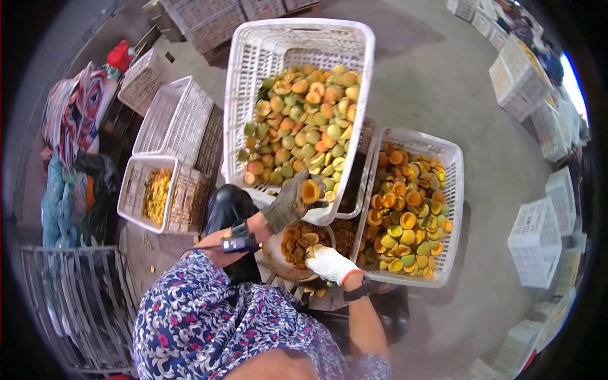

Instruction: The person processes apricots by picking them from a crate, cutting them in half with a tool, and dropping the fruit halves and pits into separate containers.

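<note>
Head view: looking down on a seated person in a floral top, working among white plastic crates on a concrete floor.
Left hand: the left hand (286, 206), in a dark grey glove, is closing its fingers around a halved fruit (310, 190), cut face showing orange, and holding it up over the near rim of the big crate.
Right hand: the right hand (328, 263), in a white glove, is curling shut at the edge of the bowl; whether it is gripping anything is impossible to tell.
Bowl: a round bowl (277, 258) is sitting in front of the person's lap between the two hands, carrying brownish pits or scraps.
Big crate: the large white crate (253, 57) is standing straight ahead, holding whole green and orange fruit.
Right crate: a second crate (455, 183), just beside it, is holding halved yellow-orange fruit.
Left crate: a smaller crate (130, 196), apart to the left, is holding yellow pieces.
</note>
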Tool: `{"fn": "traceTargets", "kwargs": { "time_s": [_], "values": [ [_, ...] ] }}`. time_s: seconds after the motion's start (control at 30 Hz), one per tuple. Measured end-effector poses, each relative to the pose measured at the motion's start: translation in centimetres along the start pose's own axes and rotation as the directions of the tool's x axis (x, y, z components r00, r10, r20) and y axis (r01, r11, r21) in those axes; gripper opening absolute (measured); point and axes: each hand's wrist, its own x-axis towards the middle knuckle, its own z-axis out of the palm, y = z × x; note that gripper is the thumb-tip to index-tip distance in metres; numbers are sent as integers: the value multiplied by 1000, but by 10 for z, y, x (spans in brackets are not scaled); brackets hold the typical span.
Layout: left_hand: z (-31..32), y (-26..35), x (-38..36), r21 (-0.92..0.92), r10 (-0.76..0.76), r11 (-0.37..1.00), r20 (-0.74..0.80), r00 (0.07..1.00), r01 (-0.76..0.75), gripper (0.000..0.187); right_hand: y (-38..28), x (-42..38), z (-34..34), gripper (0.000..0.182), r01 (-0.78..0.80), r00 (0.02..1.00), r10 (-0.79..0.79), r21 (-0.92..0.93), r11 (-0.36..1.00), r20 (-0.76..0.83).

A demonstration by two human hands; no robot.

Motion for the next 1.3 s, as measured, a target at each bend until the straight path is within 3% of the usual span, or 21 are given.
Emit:
{"fn": "traceTargets", "kwargs": {
  "time_s": [0.07,0.1,0.13,0.17,0.2,0.27,0.3,0.33,0.4,0.43,0.47,0.57,0.67,0.7,0.8,0.87,0.93,0.97,1.07,1.23,1.3],
  "values": [
    [27,-1,17,23,19,1000,-532,847,-8,41,-10,5,-6,26,-54,997,56,-48,997,56],
    [45,-3,17,692,439,687,-154,885,-220,40,-9,10,-14,24,21,991,3,-175,984,136],
    [56,-5,19,900,467,-22,395,792,-436,39,-4,13,-20,22,105,975,-42,-289,951,218],
    [56,-5,37,843,551,45,426,718,-535,37,2,11,-17,20,-27,991,44,-135,991,125],
    [90,16,44,699,459,460,340,821,-547,40,-1,12,-24,20,-26,990,45,-142,990,135],
    [100,46,51,534,397,722,202,895,-440,39,-12,15,-42,20,-229,973,228,27,973,39],
    [89,62,54,717,442,547,191,877,-432,40,-1,19,-49,24,-45,964,128,-331,943,233],
    [75,83,59,857,480,338,198,855,-388,42,0,20,-50,24,-48,964,131,-337,940,230],
    [47,122,71,855,574,-371,519,634,-363,39,-4,11,-47,29,-468,860,510,364,805,-22],
    [26,140,81,842,586,-509,492,644,-181,40,-29,11,-72,33,-634,740,652,496,593,165],
    [9,159,89,784,604,-621,467,646,13,42,-28,5,-71,31,-633,727,669,529,565,155],
    [2,207,105,784,582,-595,266,769,178,48,-26,-8,-70,20,-627,703,702,563,537,114],
    [-12,229,143,702,517,-693,324,793,165,56,-27,-13,-73,20,-655,655,740,604,455,153],
    [0,235,156,817,511,-517,56,858,255,62,-19,-15,-67,19,-655,658,742,579,485,124],
    [22,222,179,725,402,-563,-179,898,397,66,1,-20,-48,19,-577,719,695,571,585,15],
    [6,213,177,725,394,-582,-147,907,370,67,-12,-13,-62,19,-624,693,717,558,548,72],
    [0,204,161,668,327,-643,-202,923,374,65,-2,-13,-51,20,-542,760,650,530,652,-23],
    [-5,191,145,666,342,-684,-66,938,296,62,11,-15,-39,21,-447,838,537,437,780,-100],
    [3,137,107,519,385,-790,7,923,326,56,2,-6,-47,22,-450,834,546,472,758,-82],
    [-34,58,73,665,419,-671,-23,908,327,57,-11,5,-61,18,-421,831,536,464,779,-147],
    [-32,58,53,690,353,-666,-45,935,284,59,-21,4,-70,19,-479,747,662,643,598,-59]
  ]
}}
